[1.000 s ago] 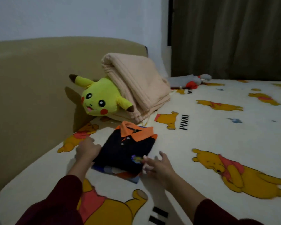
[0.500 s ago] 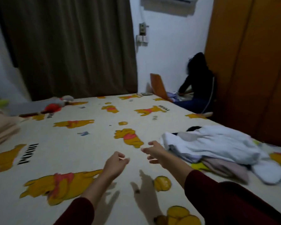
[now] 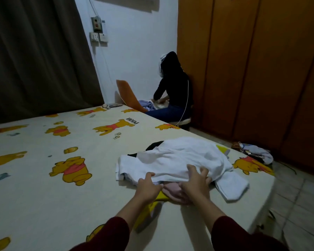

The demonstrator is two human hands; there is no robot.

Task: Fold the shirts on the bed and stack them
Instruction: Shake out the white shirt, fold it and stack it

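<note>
Wardrobe doors (image 3: 252, 73) of brown wood fill the right side, and a dark curtain (image 3: 38, 55) hangs at the left. Between them a bed (image 3: 43, 196) with a cream sheet printed with yellow bears spreads across the lower view. Beyond its far edge a second person (image 3: 174, 87) in dark clothes sits on the floor, turned away. Near the bed's right edge lies a loose pile of unfolded shirts: a white shirt (image 3: 176, 158) on top, a black garment (image 3: 153, 144) showing at its far side, and a pink garment (image 3: 170, 190) peeking out beneath the near edge. Off the bed, a small heap of cloth (image 3: 256, 153) lies on the tiled floor. The right hand (image 3: 195, 184) rests on the white shirt's near edge with fingers spread apart. The left hand (image 3: 148, 185) touches the same edge beside it, thumb raised; whether its fingers pinch the cloth cannot be told.
</note>
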